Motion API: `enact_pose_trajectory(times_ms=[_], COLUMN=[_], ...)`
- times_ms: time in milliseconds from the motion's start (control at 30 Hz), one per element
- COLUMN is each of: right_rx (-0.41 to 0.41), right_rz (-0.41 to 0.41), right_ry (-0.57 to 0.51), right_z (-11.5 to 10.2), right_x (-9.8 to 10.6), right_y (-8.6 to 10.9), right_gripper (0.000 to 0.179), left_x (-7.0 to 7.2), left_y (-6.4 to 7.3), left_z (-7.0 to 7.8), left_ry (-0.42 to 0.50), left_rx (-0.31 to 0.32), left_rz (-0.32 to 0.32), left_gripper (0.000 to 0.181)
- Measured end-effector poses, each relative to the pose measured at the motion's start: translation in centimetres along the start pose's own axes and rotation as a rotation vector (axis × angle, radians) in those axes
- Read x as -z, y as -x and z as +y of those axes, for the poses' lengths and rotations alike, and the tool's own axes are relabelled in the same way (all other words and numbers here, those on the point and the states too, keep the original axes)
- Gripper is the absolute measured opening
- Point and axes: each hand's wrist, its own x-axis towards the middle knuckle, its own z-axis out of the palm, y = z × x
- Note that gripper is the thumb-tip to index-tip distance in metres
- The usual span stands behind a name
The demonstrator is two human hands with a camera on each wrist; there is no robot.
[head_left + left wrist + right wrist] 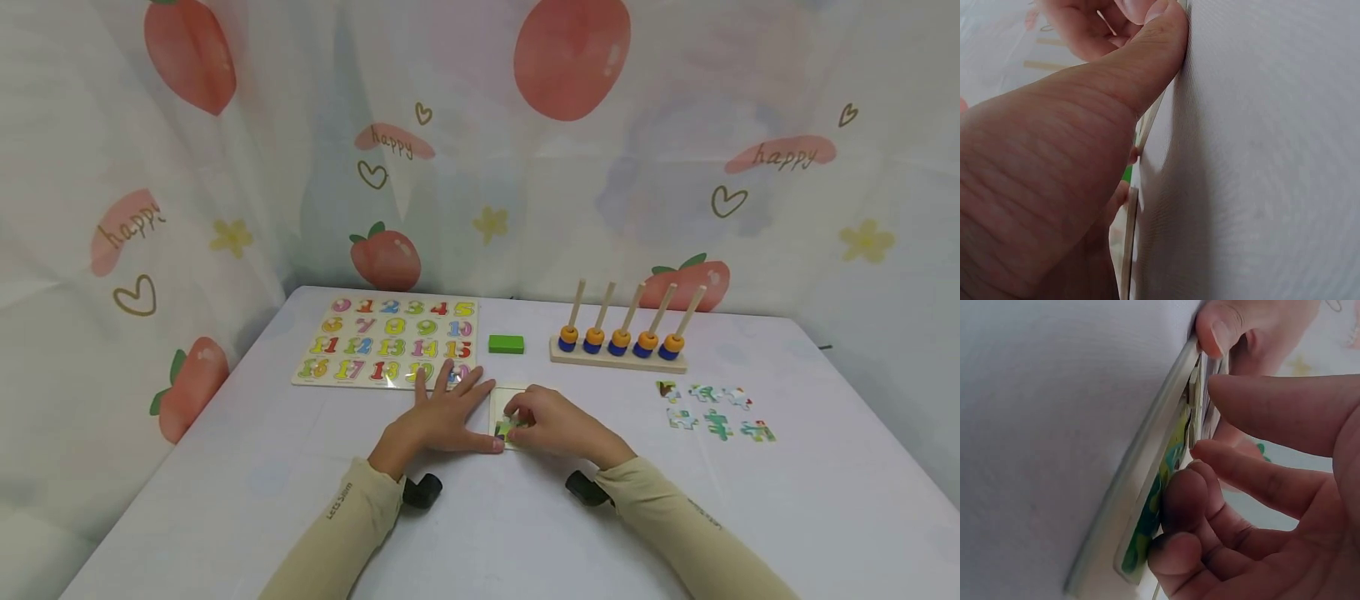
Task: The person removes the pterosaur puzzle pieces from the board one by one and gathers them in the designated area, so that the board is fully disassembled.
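Observation:
A small square wooden puzzle tray lies on the table with green, picture-printed jigsaw pieces inside its raised rim. My left hand rests with fingers spread at the tray's left side, its thumb on the near-left corner. Over the tray, my right hand has bent fingers; thumb and index finger pinch a small puzzle piece low above the tray bottom. The other fingertips touch the green piece in the right wrist view. Part of the tray is hidden beneath the right hand.
Several loose jigsaw pieces lie at the right. Behind them stands a wooden peg stacker with orange and blue beads. A number board lies at the back left, beside a green block. A patterned curtain hangs behind.

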Motion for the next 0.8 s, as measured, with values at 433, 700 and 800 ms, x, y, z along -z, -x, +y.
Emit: enact_pose_trajectory(times_ms=[433,700,800], right_rx=[-0.061,-0.029,-0.037], right_rz=[0.048,0.110,0.126], right_ry=[0.001,-0.087,-0.094], right_z=[-0.77,-0.69,-0.65], right_x=[-0.58,-0.45,-0.38], right_y=[-0.01,0.16,0.31], right_gripper=[0.023,0.012,0.010], left_x=[-0.04,-0.11,-0.16], left_y=[-0.11,-0.25,-0.29], left_z=[0.08,0.09,0.05], left_ry=[-0.019,-0.024,-0.029], left_rx=[0.003,0.019,0.021], left_rz=[-0.001,-0.012,-0.012], left_gripper=[0.101,0.102,0.102])
